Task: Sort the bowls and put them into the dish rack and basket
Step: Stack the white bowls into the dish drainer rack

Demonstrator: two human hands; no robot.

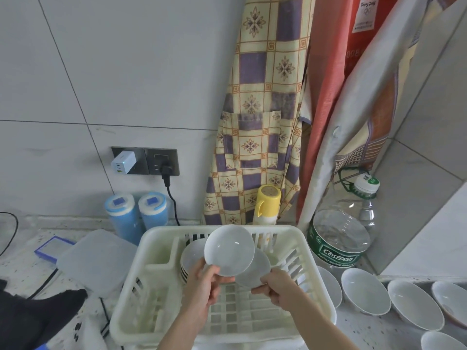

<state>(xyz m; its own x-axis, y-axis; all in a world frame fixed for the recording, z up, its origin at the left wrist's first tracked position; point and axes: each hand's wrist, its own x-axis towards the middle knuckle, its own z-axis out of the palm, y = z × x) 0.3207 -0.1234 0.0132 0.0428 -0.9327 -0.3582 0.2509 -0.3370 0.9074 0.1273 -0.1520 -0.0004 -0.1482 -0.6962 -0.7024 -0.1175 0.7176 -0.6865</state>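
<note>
Right now your left hand (202,286) pinches the lower rim of a white bowl (229,250), thumb on the inner face and fingers behind, holding it tilted so its hollow faces you, above the middle of the cream rack (298,246) in the lower centre of the frame. Your right hand (276,289) grips the edge of a second bowl (260,272), which leans just behind and to the right of the first; the two overlap, though you cannot tell whether they touch. A stack of bowls (190,258) stands on edge in the rack, just left of the one you hold.

Along the lower right of the frame, more bowls (364,290) sit upright on the speckled counter (366,332), right of the rack. A big water bottle (341,233) stands behind them. A yellow-capped bottle (267,204) stands behind the rack, before a checked apron (260,117). Two blue canisters (136,213) stand left of it, below a wall socket (146,161), with a clear lid (96,258) in front of them.
</note>
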